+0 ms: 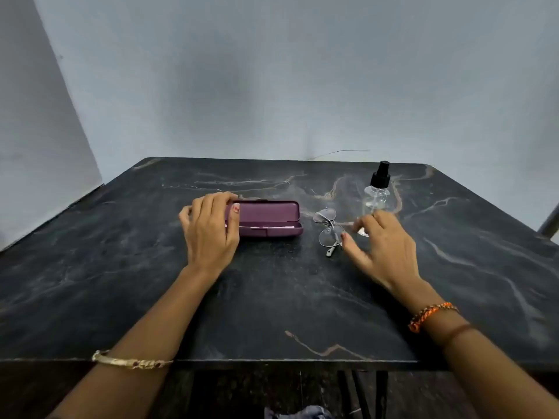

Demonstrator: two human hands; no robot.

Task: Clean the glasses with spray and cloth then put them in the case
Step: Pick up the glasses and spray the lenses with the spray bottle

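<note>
A purple glasses case (269,218) lies on the dark marbled table (272,297), its lid slightly ajar with a white strip showing in the gap. My left hand (210,229) grips the case's left end, thumb on the lid. Folded wire-rimmed glasses (329,229) lie to the right of the case. My right hand (384,246) hovers just right of the glasses with its fingers spread, holding nothing. A clear spray bottle (376,193) with a black nozzle stands upright behind that hand. No separate cloth is visible.
The table's far edge meets a grey wall. A thin wire (338,152) runs along the wall behind the table. The near table edge (272,361) is close to my body, with dark frame parts below it.
</note>
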